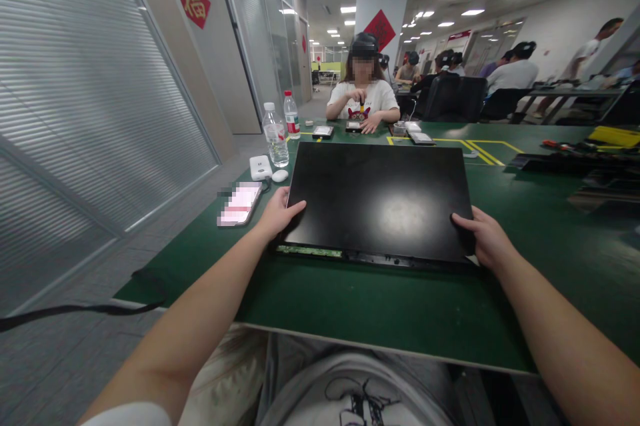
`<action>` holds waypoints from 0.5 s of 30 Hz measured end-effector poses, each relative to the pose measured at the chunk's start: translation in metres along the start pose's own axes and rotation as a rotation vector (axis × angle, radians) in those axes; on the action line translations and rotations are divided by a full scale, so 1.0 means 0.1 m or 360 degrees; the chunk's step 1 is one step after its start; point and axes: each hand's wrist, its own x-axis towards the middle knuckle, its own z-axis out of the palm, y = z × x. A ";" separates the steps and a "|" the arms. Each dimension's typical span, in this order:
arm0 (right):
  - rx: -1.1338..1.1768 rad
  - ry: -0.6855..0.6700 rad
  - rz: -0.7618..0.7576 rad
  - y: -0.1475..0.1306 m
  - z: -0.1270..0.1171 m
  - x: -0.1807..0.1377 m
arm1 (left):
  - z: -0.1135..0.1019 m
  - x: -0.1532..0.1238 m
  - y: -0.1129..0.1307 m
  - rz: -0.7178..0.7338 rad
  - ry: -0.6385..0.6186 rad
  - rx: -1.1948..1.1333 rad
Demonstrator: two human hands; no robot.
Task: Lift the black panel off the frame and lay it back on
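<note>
A large flat black panel [380, 199], like a monitor screen, lies on the green table [350, 306] in front of me. My left hand [277, 213] grips its near left corner, thumb on top. My right hand [485, 239] grips its near right corner, fingers curled over the edge. A strip of circuit board shows under the panel's near edge.
Left of the panel lie a phone [240, 204], a white charger box [261, 167] and two water bottles [276, 135]. A person sits across the table handling small parts. Tools and a yellow item [613, 136] lie at the right. Other people sit at the back.
</note>
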 end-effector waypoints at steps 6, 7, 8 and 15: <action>0.0004 -0.0010 -0.0009 -0.01 0.01 0.00 | 0.00 -0.01 0.01 -0.0016 0.0059 0.0050; 0.0006 -0.0008 -0.0013 -0.01 0.02 0.00 | 0.01 -0.01 0.01 -0.0014 0.0061 0.0049; 0.0011 0.0004 -0.0018 0.00 0.02 0.00 | 0.01 -0.01 0.01 -0.0012 0.0060 0.0047; 0.0003 0.0084 -0.0064 0.01 0.04 -0.02 | 0.07 0.00 0.06 0.0063 0.0123 0.0205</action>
